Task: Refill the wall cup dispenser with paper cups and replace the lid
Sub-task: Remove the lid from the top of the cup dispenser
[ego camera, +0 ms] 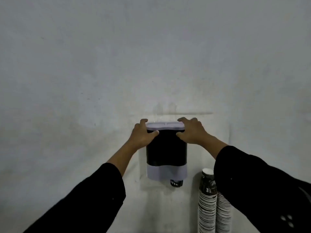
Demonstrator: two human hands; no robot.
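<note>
Two hands on the lid (165,125) of the wall cup dispenser (166,153), one at each end. Left hand (143,135) clasped around the lid's left end, fingers hooked over the top near the wall, thumb pressed under the rim against the dark body. Right hand (191,131) mirrored on the right end, fingers curled over the top, thumb tucked beneath: each grip closed on the lid. Dispenser fixed to the pale wall (101,64), dark upper body, light lower band, one paper cup (176,183) poking from the bottom opening. Lid lying flat across the top; whether seated or loose, impossible to tell. Two tall spare stacks of cups (207,204) standing below and to the right of the dispenser, close beside the right sleeve (255,187); their footing out of view. Likely risks from here: uneven force between the two sides, tilting the lid so it jams on one edge; too hard a pull or push, straining the wall mount; a slip of the fingers, dropping the lid; a careless swing of the right forearm, toppling the nearby stacks.
</note>
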